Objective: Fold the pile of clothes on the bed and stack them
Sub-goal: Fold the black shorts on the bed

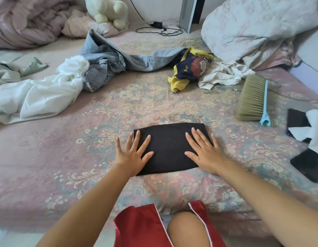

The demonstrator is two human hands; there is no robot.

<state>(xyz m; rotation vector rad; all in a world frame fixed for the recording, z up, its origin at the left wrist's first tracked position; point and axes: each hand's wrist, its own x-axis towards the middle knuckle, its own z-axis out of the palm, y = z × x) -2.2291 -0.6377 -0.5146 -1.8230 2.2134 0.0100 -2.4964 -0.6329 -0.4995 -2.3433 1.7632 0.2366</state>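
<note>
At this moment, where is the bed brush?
In the head view, the bed brush lies at right on the bedspread, below the crumpled white garment and left of a dark phone.

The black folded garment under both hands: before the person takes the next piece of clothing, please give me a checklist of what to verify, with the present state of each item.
1. Black folded garment lies flat as a neat rectangle: ok.
2. Left hand and right hand press it with straight fingers and grip nothing, free to reach: ok.
3. More clothes wait unfolded: jeans, white garment, navy and yellow garment: not ok, task unfinished.
4. A stack of several pieces is begun: not ok, only this one piece is folded.
5. Brush and phone lie apart from the folding spot: ok.
6. Folds hidden underneath are even: cannot tell.
</note>
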